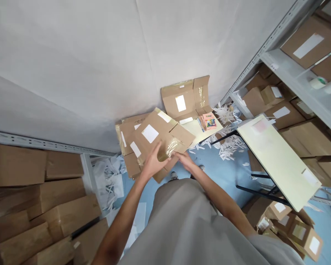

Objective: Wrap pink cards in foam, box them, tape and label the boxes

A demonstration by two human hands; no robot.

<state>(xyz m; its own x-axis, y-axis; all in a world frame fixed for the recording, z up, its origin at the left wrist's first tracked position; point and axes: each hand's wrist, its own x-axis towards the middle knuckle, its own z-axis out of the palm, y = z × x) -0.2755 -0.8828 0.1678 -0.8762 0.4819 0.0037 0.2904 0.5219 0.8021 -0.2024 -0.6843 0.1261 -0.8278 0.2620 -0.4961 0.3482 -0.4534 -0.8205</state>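
Note:
A brown cardboard box (164,134) with white labels and shiny clear tape is tilted in front of me; it looks partly flattened. At its near edge, my left hand (154,162) grips the cardboard, thumb and index finger apart on the surface. My right hand (184,160) has its fingers closed on the near right edge, by the tape. The two hands nearly meet there. Beneath and left of this box lies another piece of cardboard (124,139) with labels. Behind stands an opened-out carton (172,99) against the wall.
Several small colourful booklets (209,121) lie on a pale table (191,128). A second pale table (278,158) stands to the right. Shelves of cartons (68,209) flank both sides. Paper scraps (228,147) litter the blue floor (215,173); more cartons (300,235) sit at lower right.

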